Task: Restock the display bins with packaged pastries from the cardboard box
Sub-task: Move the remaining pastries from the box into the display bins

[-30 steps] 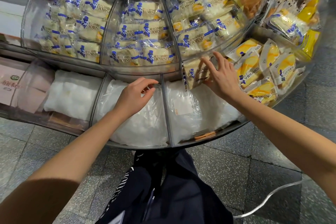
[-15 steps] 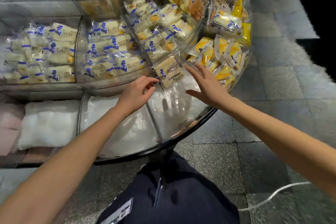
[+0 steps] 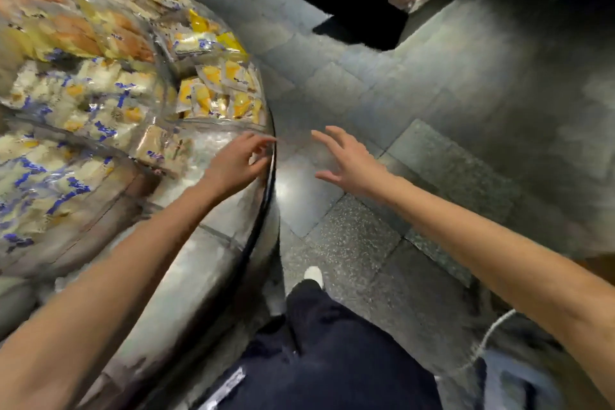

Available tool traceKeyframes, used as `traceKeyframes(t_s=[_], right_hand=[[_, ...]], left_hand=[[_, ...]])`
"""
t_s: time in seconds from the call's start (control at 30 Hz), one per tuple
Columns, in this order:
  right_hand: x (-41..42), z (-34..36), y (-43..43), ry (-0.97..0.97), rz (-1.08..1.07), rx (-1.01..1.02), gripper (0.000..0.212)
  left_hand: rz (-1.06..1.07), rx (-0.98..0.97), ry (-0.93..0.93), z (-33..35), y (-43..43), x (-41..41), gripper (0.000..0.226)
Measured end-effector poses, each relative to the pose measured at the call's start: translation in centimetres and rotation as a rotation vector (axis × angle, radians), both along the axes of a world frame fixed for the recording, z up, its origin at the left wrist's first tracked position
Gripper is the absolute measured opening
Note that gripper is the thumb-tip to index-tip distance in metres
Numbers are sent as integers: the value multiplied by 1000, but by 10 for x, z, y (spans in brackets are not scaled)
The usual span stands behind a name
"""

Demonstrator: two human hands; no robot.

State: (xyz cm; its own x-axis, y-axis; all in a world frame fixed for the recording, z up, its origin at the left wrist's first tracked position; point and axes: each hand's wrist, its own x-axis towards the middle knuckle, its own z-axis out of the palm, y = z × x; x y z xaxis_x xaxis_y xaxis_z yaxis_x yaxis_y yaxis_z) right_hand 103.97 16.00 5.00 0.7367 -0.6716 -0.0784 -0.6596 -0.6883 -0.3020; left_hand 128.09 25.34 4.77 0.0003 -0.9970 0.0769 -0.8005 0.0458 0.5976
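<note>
Hands, two, empty: left hand point(image 3: 238, 161) over bin rim point(image 3: 272, 176), right hand point(image 3: 346, 160) over floor point(image 3: 366, 236).

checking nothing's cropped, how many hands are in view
2. The left hand is over the display rim, fingers loosely curled; the right hand is out over the floor, fingers spread. Neither seems to hold anything.

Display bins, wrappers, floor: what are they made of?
Display bins: clear, glossy plastic, probably acrylic; contents show through the walls. Wrappers: thin shiny plastic film, crinkled with glints. Floor: speckled stone-like tiles, polished; a bright glare sits on them.
</note>
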Motion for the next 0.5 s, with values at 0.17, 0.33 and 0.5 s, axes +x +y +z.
traceKeyframes(t_s=[0.17,0.33,0.5], right_hand=[[-119,8,46,-10,-355,45,79],[-246,12,107,-75,-749,79,78],[-362,6,178,-106,-1051,90,77]], left_hand=[[-326,-28,-44,0,-30,-101,32],[-635,-5,-54,3,-46,-228,37],[-884,-2,-84,5,-43,-362,38]])
